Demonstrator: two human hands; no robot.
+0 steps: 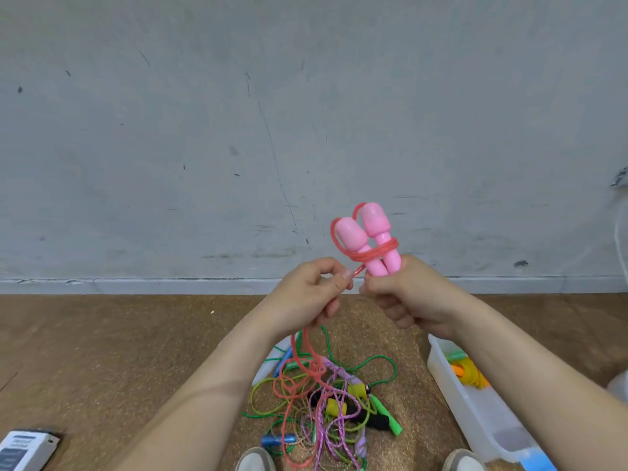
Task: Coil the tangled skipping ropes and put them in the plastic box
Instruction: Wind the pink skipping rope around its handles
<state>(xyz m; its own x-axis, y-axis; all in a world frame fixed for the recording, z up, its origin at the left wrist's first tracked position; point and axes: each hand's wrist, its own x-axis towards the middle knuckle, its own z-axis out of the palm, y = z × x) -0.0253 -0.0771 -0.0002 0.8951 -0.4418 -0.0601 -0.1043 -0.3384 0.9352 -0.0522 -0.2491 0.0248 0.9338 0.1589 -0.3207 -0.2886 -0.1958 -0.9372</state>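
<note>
Pink handles (368, 239) upright, side by side, right hand (413, 295)

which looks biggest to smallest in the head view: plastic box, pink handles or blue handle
1. plastic box, though partly out of frame.
2. pink handles, held nearer the camera, so they may look oversized.
3. blue handle.

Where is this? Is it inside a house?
Probably indoors, in a plain room: a scuffed grey wall, a brown floor, and tangled skipping ropes beside a plastic box.
</note>
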